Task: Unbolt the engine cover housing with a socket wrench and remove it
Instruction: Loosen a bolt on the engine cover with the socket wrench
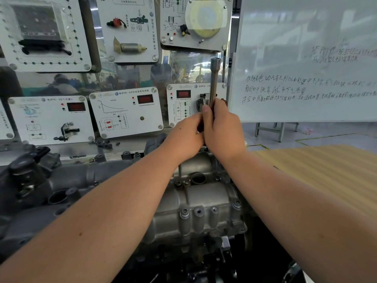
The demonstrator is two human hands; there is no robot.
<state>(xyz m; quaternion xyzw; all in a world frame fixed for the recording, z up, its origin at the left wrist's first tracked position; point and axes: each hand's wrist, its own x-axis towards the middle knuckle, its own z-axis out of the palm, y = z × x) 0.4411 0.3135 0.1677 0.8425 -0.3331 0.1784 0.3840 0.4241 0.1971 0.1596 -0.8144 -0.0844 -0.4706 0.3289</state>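
Observation:
The grey cast-metal engine cover housing lies below my forearms, with several bolt bosses along its near edge and a round opening on top. A long metal socket wrench stands upright above its far end, socket end uppermost. My right hand grips the wrench shaft, thumb along it. My left hand is curled round the wrench's lower part, pressed against my right hand. The wrench's bottom end is hidden behind both hands.
Dark engine parts and hoses sit to the left. White sensor display panels stand right behind the engine. A whiteboard with handwriting is at the right, and a corrugated cardboard sheet lies under my right forearm.

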